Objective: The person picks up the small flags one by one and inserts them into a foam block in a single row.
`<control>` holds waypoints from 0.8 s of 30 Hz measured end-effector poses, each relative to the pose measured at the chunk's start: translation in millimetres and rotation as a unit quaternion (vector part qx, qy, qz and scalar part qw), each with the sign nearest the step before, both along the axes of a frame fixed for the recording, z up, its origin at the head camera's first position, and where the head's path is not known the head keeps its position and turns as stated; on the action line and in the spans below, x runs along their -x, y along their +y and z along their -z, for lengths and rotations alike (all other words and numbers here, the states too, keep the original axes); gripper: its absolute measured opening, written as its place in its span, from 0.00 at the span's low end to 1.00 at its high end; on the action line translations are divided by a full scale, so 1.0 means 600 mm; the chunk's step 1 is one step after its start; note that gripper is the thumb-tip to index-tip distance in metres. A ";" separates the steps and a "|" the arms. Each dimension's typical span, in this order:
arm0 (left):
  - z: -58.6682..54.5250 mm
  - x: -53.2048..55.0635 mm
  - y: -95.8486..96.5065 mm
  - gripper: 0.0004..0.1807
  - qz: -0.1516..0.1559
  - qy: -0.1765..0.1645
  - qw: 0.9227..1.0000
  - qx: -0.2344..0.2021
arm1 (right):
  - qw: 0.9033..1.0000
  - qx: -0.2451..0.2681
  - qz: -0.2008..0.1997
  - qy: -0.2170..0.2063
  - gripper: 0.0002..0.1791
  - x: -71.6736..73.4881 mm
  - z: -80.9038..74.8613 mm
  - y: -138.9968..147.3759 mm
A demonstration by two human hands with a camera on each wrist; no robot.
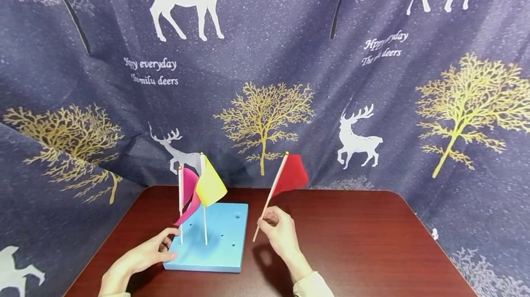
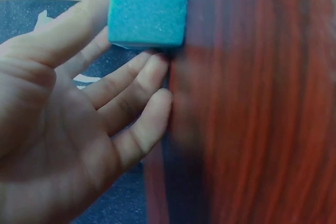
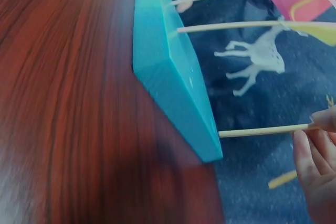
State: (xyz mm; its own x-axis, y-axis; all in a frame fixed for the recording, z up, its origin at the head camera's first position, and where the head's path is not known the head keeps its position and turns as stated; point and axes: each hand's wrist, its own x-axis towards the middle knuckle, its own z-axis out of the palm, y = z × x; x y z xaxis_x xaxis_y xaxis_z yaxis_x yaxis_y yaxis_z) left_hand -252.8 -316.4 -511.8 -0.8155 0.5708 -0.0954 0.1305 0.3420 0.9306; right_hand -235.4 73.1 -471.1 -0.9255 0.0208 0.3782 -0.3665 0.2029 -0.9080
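Observation:
A light blue foam board (image 1: 225,258) lies on the table's left half with small holes in its top. My left hand (image 1: 142,253) grips the board's left side, thumb near the front corner; the left wrist view shows its fingers curled beside the board's end (image 2: 149,11). Standing upright in the board are a pink flag (image 1: 189,184) and a yellow flag (image 1: 211,186) on thin wooden sticks. My right hand (image 1: 281,232) pinches the stick of a red flag (image 1: 291,175) low down, tilted, just right of the board. In the right wrist view its stick (image 3: 262,131) ends at the board's edge.
The dark red wooden table (image 1: 352,237) extends to the right of the board. Behind it hangs a dark blue cloth (image 1: 265,58) printed with white deer and golden trees.

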 end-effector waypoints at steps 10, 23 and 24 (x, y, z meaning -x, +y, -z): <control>-0.024 -0.017 0.013 0.27 -0.039 0.065 0.992 0.105 | 0.999 -0.025 0.006 0.029 0.05 0.012 -0.006 -0.059; -0.027 -0.012 0.018 0.27 -0.043 0.081 0.988 0.122 | 0.998 -0.044 0.006 0.036 0.06 0.014 0.013 -0.085; -0.026 -0.012 0.017 0.28 -0.043 0.079 0.989 0.121 | 0.998 -0.045 0.006 0.037 0.06 0.014 0.015 -0.086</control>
State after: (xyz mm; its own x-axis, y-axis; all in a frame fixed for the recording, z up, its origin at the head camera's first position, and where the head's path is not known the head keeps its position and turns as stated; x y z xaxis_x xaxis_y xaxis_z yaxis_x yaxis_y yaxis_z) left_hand -245.4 -306.2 -496.2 -0.8753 0.4756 -0.0880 0.2288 0.5674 0.7910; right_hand -243.8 21.4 -480.2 -0.8951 -0.0053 0.4458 -0.4284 0.2870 -0.8568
